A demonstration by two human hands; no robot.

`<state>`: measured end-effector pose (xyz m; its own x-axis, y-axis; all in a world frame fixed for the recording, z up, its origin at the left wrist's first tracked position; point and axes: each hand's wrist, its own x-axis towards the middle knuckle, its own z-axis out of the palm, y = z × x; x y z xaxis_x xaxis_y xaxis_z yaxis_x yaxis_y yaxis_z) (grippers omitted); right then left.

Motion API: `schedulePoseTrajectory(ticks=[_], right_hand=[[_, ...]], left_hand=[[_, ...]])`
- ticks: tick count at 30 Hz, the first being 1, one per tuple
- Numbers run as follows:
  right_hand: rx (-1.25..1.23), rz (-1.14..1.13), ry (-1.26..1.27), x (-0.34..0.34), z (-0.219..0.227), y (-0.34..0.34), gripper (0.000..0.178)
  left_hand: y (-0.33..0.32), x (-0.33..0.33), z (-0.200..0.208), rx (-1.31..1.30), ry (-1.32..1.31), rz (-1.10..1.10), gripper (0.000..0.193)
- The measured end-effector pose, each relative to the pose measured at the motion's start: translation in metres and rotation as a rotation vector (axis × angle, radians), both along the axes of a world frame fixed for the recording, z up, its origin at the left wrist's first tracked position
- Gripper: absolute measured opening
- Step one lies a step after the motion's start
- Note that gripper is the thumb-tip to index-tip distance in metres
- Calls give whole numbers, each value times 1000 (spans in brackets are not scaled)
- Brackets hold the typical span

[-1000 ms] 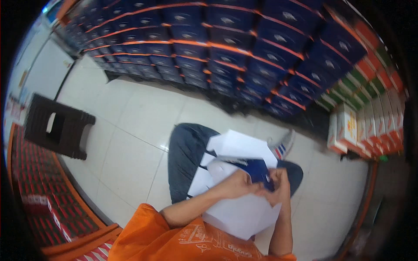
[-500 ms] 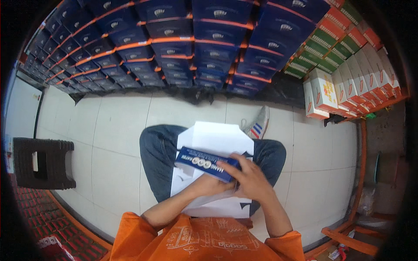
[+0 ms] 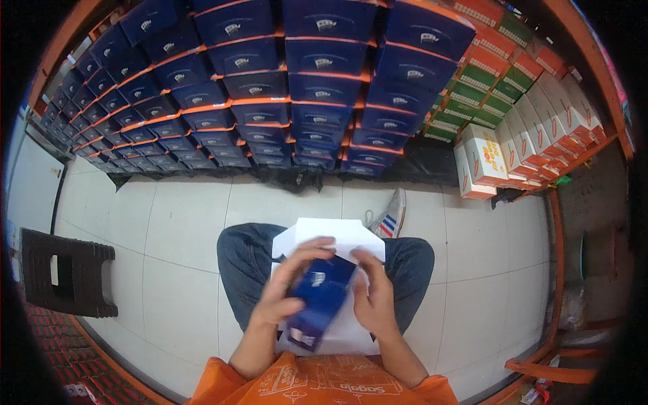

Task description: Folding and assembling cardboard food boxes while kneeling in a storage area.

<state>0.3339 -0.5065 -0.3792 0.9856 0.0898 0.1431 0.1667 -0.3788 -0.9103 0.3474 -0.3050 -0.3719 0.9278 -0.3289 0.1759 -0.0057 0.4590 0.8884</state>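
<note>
At lower centre both hands, the left hand (image 3: 287,297) and right hand (image 3: 372,297), clasp a dark blue flat box (image 3: 318,300) over white paper (image 3: 337,237) on the lap; steady, even grip on both sides seems best.

- The flat box piece (image 3: 317,300) sits between the left hand (image 3: 287,290) and the right hand (image 3: 372,297), over the sheet (image 3: 344,236) on the lap.
- The stool (image 3: 67,273) stands on the floor (image 3: 175,223), far left.
- The shelves of boxes (image 3: 283,88) rise ahead.
</note>
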Motion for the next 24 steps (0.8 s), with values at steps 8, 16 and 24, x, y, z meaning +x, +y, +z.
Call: schedulePoseTrajectory(ticks=[8, 16, 24], right_hand=[[-220, 52, -470, -12, 13, -6, 53], [52, -47, -548, -18, 17, 1, 56], [145, -9, -513, 7, 39, -5, 36]], left_hand=[[-14, -24, 16, 28, 302, -102, 85], [-29, -27, 23, 67, 215, -263, 91], [-30, -10, 38, 102, 362, -462, 113]])
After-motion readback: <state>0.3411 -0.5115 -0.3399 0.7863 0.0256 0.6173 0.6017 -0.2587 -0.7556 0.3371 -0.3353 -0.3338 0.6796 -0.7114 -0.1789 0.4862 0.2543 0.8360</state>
